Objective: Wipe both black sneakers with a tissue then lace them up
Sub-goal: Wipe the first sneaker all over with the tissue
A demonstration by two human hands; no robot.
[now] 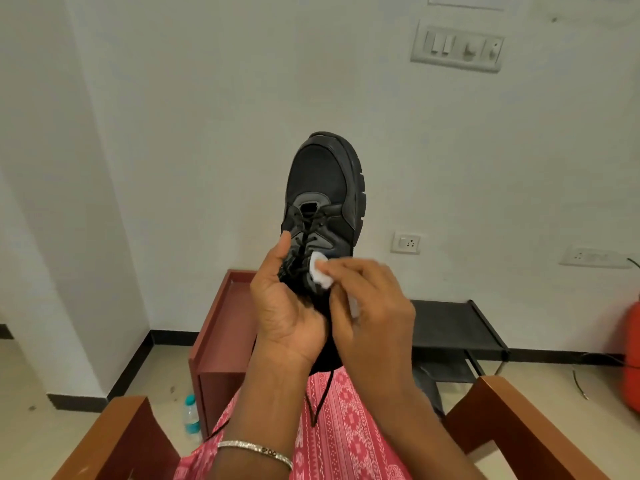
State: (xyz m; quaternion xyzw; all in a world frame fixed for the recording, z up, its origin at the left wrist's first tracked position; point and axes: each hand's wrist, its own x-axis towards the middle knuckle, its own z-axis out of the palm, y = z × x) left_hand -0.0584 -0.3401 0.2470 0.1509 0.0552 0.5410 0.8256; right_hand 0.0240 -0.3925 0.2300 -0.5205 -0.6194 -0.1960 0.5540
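Note:
One black sneaker [323, 188] is held up in front of me, toe pointing away and upward. My left hand [287, 306] grips it around the heel and tongue end, thumb up along the left side. My right hand [372, 306] pinches a folded white tissue [320, 271] and presses it against the sneaker's right side by the eyelets. Loose black laces [320, 396] hang down over my pink patterned lap. The second sneaker is not visible.
A red-brown wooden cabinet [221, 327] stands behind the hands, with a black low rack [453, 327] to its right. Wooden chair arms [502, 420] flank my lap. A plastic water bottle [192, 419] stands on the floor at left. A red cylinder [632, 358] is at the right edge.

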